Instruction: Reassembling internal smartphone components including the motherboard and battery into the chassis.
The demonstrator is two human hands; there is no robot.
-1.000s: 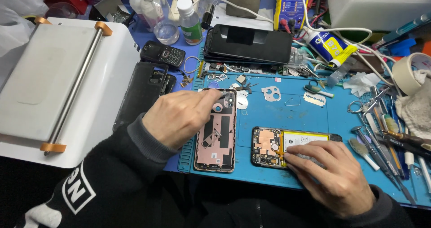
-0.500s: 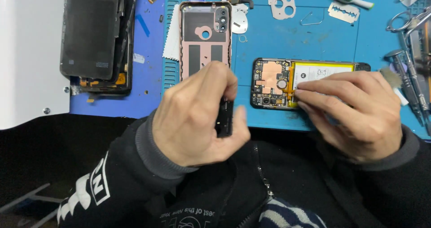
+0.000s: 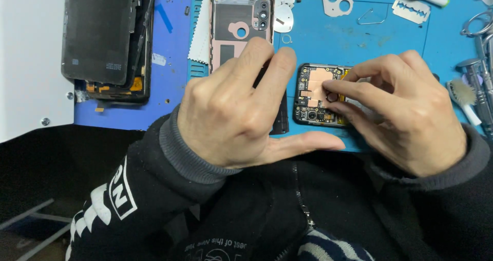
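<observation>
Blue repair matting covers the surface (image 3: 390, 45), strewn with phone parts, and the person leans in over it. Down the middle lies the opened phone body (image 3: 321, 94), copper shielding and circuit board showing, its long axis running left to right across the mat. The right hand (image 3: 405, 114) sits right on top of it: thumb and forefinger are pinched together over the copper patch, though whether anything tiny is caught between them cannot be told. That hand is plainly the nearer one, its fingertips already on the board. The left hand (image 3: 236, 112) comes in from the left, just beside the body's left end, fingers curled around a slim black strip (image 3: 280, 119) that stands upright along near-to-far, thumb stretched out flat below. Behind the left hand lies the pink back cover (image 3: 239, 27), camera cut-outs up, long axis near-to-far. Far left, a dark screen assembly (image 3: 105, 35) rests beside a white machine (image 3: 28, 60). Brushes and tweezers (image 3: 475, 86) wait at the right edge.
</observation>
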